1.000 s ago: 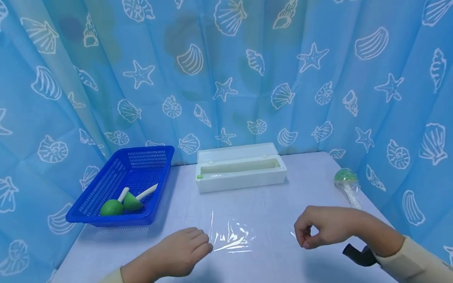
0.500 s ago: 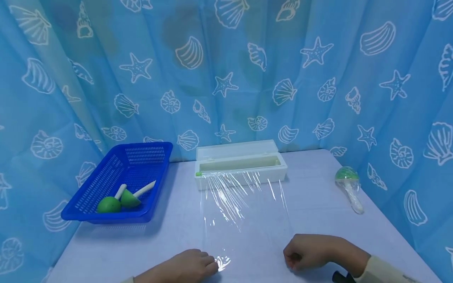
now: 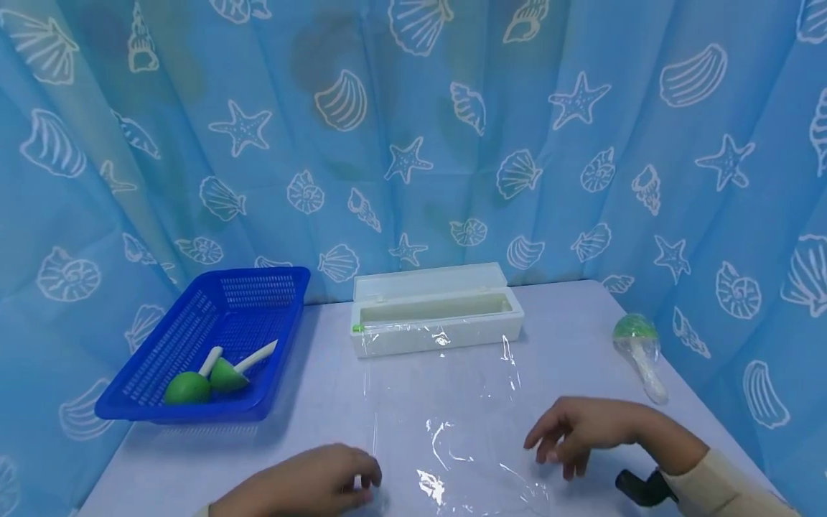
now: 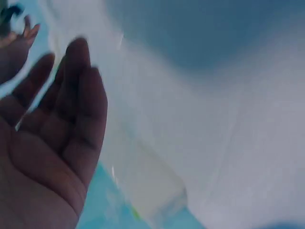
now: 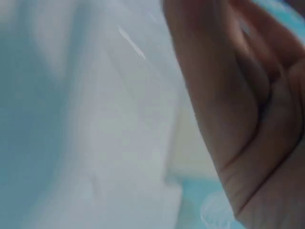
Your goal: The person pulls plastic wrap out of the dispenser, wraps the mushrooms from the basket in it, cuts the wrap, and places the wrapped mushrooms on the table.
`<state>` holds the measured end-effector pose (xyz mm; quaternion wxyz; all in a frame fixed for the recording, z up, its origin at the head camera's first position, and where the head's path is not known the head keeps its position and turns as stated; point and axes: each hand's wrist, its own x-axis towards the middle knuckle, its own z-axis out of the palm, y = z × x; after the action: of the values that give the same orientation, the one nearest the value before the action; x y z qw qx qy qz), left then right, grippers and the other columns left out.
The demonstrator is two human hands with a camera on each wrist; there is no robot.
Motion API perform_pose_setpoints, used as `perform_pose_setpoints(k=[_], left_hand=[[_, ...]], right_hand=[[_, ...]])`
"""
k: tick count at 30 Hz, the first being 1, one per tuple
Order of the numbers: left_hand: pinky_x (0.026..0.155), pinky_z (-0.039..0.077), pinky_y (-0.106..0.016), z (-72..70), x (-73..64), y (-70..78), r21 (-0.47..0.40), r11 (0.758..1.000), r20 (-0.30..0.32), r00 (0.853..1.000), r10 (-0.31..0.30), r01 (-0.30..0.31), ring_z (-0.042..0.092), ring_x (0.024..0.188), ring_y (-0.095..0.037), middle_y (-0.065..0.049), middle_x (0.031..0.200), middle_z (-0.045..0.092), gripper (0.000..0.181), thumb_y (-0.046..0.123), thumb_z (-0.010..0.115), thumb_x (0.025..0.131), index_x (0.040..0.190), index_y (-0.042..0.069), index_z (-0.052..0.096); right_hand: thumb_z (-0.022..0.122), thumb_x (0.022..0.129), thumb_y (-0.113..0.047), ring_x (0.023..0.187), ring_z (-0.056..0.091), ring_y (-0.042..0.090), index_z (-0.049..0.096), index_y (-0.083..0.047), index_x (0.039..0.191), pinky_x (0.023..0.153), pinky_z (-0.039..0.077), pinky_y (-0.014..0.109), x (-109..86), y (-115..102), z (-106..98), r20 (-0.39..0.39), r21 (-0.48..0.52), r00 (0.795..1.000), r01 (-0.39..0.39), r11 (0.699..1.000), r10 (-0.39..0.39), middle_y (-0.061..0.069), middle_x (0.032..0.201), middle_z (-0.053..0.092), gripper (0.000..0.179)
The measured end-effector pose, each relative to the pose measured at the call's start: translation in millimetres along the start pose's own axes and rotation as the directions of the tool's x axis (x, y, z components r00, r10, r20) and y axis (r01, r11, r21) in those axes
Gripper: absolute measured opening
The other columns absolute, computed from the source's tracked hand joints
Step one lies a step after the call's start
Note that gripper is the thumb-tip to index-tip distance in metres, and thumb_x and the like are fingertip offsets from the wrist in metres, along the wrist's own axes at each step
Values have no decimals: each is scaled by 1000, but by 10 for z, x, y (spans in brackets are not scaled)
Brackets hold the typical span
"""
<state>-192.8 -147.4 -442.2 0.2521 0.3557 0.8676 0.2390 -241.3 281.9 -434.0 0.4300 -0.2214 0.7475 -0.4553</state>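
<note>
A sheet of clear film stretches down the lower middle of the frame, its glints catching my eye on the white table. The left hand, bottom left of centre, lies at its left edge, fingers gently bent and thumb apart from them. The right hand, lower right, is by the opposite edge, fingers spread and drooping; whether either touches the film, I can't tell. Up at the centre, the film meets a long white box with its lid raised. On the left, a blue basket holds two green-capped, white-stemmed pieces; a similar wrapped piece lies at the right. A blue shell-patterned curtain fills the upper frame.
</note>
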Motion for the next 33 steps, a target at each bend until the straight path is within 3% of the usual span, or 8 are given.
perform_pose_setpoints(k=[2,4,8,10,11,18,26,33], left_hand=[[66,51,-26,-176,41,-69,-41,999,-134,991,-21,16,58,75,-2,12,87,63,13,23,61,96,104,15,69],[64,50,-27,-361,138,-166,-65,996,-301,950,-83,67,58,73,-6,6,86,64,12,21,59,98,102,13,67],[73,53,-37,-665,418,-363,-236,934,-537,764,-357,270,61,87,-21,-9,101,65,23,23,48,103,115,7,61],[85,51,-46,-762,563,-464,-323,886,-573,676,-463,334,59,104,-31,-16,116,61,35,27,40,105,127,4,54],[93,47,-51,-789,626,-523,-376,862,-563,655,-504,340,55,114,-35,-19,125,57,41,29,37,106,135,2,49],[111,23,-53,-729,914,-756,-653,732,-445,683,-579,195,27,140,-39,-23,151,33,63,42,22,106,153,1,20],[111,26,-48,-744,1049,-919,-679,734,-552,648,-524,15,27,141,-36,-21,152,32,60,40,23,107,151,-1,25],[105,36,-51,-861,1165,-1017,-627,773,-603,568,-561,98,42,130,-38,-22,141,46,56,39,37,104,143,-2,40]], right_hand=[[62,95,-14,84,68,30,64,-1,120,70,57,37,41,-29,-271,-169,-45,985,33,998,-41,18,105,67,29],[61,96,-21,89,66,29,63,0,120,75,56,38,141,-55,-533,-384,-130,920,31,991,-79,18,106,66,32],[53,101,-34,110,59,35,53,3,131,89,51,45,436,-68,-925,-696,-233,708,-64,970,-121,23,124,58,48],[47,103,-38,122,50,40,42,5,141,95,46,50,597,-56,-1047,-758,-203,645,-97,974,-94,26,137,48,57],[44,103,-39,126,45,42,36,6,144,98,43,51,678,-45,-1088,-773,-166,630,-95,982,-70,28,142,42,62],[36,106,-30,130,42,40,32,8,146,104,38,49,1110,106,-1136,-770,83,635,4,997,61,25,143,41,55],[48,102,-35,126,46,39,45,5,139,104,35,56,1243,89,-1090,-820,71,570,2,997,58,22,134,52,55],[62,93,-42,122,49,39,52,2,134,102,35,57,1323,60,-1057,-853,31,519,-49,998,52,21,131,55,61]])
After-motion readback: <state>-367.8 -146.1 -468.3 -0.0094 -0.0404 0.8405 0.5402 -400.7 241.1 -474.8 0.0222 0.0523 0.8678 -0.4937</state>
